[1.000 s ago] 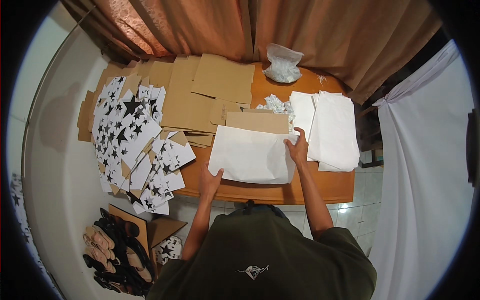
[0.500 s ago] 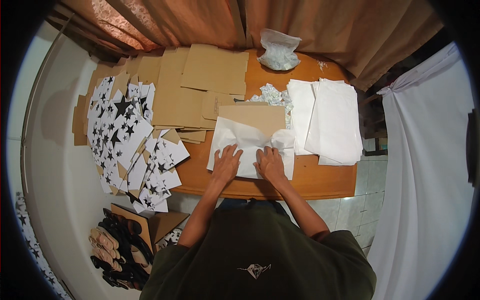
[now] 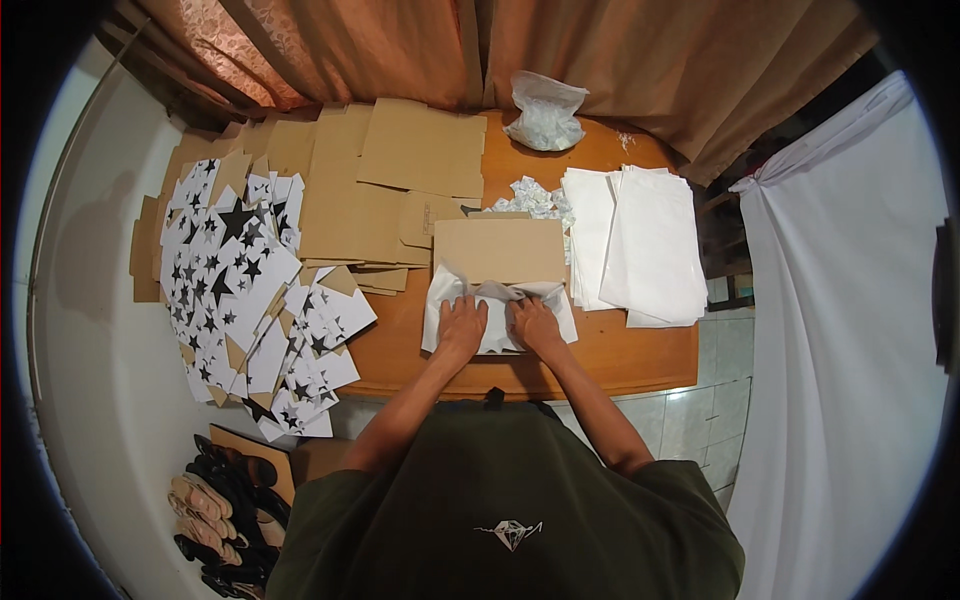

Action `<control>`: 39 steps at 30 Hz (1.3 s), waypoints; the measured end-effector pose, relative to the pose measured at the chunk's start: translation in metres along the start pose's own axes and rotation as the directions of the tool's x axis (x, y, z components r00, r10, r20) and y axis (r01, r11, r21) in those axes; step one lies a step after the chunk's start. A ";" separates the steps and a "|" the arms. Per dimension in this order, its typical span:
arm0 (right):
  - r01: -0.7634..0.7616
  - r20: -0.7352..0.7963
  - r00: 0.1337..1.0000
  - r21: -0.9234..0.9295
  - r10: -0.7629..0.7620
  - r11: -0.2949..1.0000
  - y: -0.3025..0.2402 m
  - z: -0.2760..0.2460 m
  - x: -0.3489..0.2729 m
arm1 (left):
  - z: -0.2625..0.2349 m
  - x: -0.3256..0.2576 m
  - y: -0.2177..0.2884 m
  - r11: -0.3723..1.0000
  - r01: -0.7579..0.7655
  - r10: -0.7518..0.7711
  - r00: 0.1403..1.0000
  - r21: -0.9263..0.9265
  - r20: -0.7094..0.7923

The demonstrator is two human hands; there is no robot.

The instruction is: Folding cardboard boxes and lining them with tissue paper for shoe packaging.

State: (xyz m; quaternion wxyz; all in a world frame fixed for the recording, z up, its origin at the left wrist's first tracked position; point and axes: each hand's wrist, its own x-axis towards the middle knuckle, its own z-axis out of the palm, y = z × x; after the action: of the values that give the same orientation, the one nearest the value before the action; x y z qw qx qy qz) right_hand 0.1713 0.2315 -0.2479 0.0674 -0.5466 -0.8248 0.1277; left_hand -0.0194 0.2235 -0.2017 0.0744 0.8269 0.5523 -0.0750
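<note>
A small cardboard box lies in front of me near the table's front edge, its brown lid panel raised at the far side. Crumpled white paper lines the near part and spreads past its sides. My left hand presses down on the paper at the left, fingers bent forward and slightly apart. At the right, my right hand pushes on the same paper with fingers bent. The paper dips between the two hands, and I cannot see the fingertips fully.
Flattened cardboard boxes and star-printed white cards are piled at the left. Stacked white paper sheets lie at the right. Small printed packets are behind the box, and a plastic bag stands at the back. Shoes sit lower left.
The white paper has been pushed down into the box, its far edge drawn lower, so more of the raised lid panel shows. Both hands have moved slightly closer together.
</note>
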 end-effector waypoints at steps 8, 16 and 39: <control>-0.091 0.143 0.986 0.014 0.088 0.996 0.007 0.008 0.017 | 0.017 0.027 -0.001 1.000 -0.017 0.015 0.995 0.025 0.098; -0.129 0.253 0.958 -0.026 0.132 0.991 0.014 0.011 0.021 | 0.034 0.043 -0.005 0.997 -0.045 0.036 0.987 0.055 0.158; -0.236 0.488 0.857 0.082 0.167 0.968 0.039 -0.009 0.044 | 0.037 0.067 -0.014 0.949 0.143 -0.023 0.920 -0.280 0.392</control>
State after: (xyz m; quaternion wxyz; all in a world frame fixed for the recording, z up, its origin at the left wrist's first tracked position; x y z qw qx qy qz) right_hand 0.1904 0.2870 -0.2516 -0.1140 -0.5756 -0.7431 0.3216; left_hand -0.0080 0.2816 -0.2521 0.3039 0.7503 0.5668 -0.1531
